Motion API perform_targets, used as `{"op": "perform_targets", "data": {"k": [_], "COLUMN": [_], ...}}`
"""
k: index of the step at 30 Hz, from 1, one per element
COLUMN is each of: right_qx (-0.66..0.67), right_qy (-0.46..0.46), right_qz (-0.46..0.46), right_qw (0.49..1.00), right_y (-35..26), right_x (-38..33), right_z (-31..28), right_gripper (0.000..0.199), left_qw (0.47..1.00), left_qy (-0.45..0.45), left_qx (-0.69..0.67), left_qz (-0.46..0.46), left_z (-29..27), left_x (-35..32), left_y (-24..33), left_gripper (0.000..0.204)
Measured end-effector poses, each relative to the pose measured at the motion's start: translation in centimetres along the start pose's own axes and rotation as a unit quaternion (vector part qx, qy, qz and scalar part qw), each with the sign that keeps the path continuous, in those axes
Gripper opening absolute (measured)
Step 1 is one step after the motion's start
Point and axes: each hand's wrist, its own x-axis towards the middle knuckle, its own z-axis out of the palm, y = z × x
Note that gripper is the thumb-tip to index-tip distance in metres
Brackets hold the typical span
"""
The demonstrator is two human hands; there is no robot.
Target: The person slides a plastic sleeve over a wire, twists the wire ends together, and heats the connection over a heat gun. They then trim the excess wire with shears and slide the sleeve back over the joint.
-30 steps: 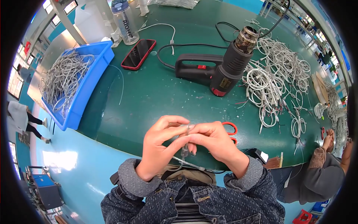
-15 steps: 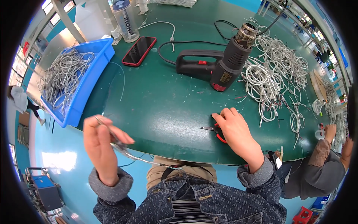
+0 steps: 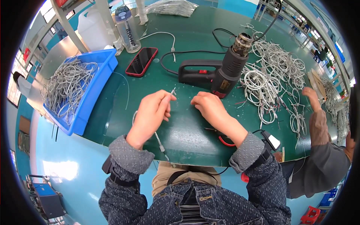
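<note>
My left hand (image 3: 151, 115) is closed on a pale grey cable (image 3: 160, 144). One cable end sticks out past the thumb and forefinger, and the rest loops below the hand toward the table's near edge. Across a small gap, my right hand (image 3: 213, 109) has its fingers curled together; the fingertips are partly hidden, so whatever they hold, if anything, does not show. Under my right forearm lie red-handled pliers (image 3: 226, 141), partly covered, their dark jaws pointing left. A black heat gun (image 3: 228, 71) lies just beyond my right hand.
At left is a blue tray (image 3: 98, 90) of tangled cables. A red-cased phone (image 3: 141, 62) and a clear bottle (image 3: 128, 33) are farther back. Bundled white cables (image 3: 262, 90) spread over the right side of the green table (image 3: 187, 148). A co-worker's arm (image 3: 318, 122) reaches in at right.
My left hand has moved right and up over the table with the cable. My right hand has left the pliers and moved left and farther from me. The co-worker's arm has reached forward.
</note>
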Motion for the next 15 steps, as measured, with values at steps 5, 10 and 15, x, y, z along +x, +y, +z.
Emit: {"op": "perform_targets", "data": {"k": [5,10,15], "right_qx": [-0.042,-0.089,-0.132], "right_qy": [-0.001,-0.016,0.001], "right_qz": [0.046,0.029,0.001], "right_qw": [0.998,0.995,0.991], "right_y": [-0.3,-0.4,-0.3], "right_x": [1.5,2.2,2.0], "right_z": [1.5,1.9,0.9], "right_gripper": [0.013,0.013,0.010], "left_qw": [0.995,0.990,0.977], "left_qy": [-0.013,-0.012,-0.021], "left_qx": [-0.087,-0.117,-0.197], "left_qz": [-0.054,-0.071,-0.078], "left_z": [0.4,-0.1,-0.1], "left_x": [-0.5,-0.9,-1.4], "left_y": [-1.8,-1.5,0.0], "left_gripper": [0.021,0.021,0.022]}}
